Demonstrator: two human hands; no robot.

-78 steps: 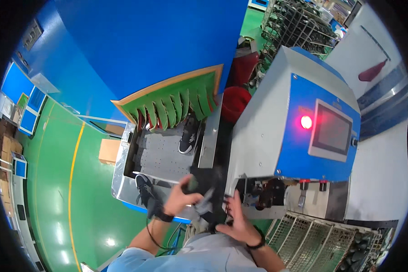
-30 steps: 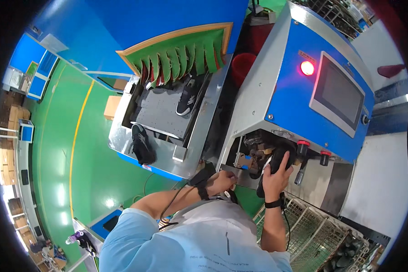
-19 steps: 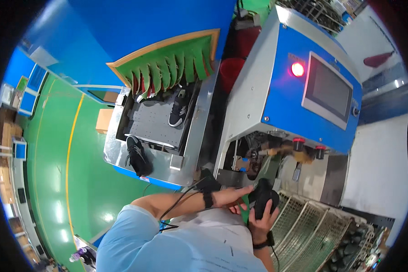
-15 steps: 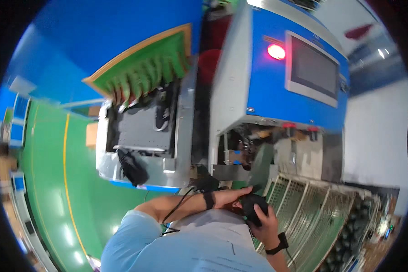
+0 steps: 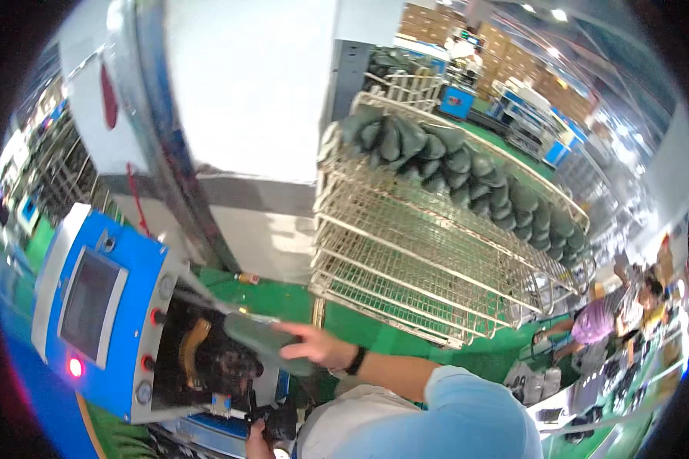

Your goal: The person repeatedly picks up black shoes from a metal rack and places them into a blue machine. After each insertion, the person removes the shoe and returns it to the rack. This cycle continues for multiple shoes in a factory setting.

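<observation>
At the lower edge, my left hand (image 5: 259,442) is closed at a black shoe (image 5: 281,421), which is partly hidden by the hand and my body. My right hand (image 5: 318,346) reaches left across my front, with a black band on its wrist. Its thumb and fingers grip the near end of a smooth grey-green shoe last (image 5: 262,336), blurred by motion. The last lies in front of the open working bay of a blue and white machine (image 5: 142,306). Inside the bay are dark clamp parts and a curved tan piece (image 5: 194,348).
A cream wire rack (image 5: 429,260) stands ahead, with a row of dark green shoe lasts (image 5: 467,172) along its top. The machine carries a screen (image 5: 92,306) and a lit red lamp (image 5: 75,367). Further right, a person (image 5: 593,321) sits near other shoes.
My view has swung right, bringing the rack to the middle and the machine to the left. My right hand has left the black shoe and now reaches to the green last.
</observation>
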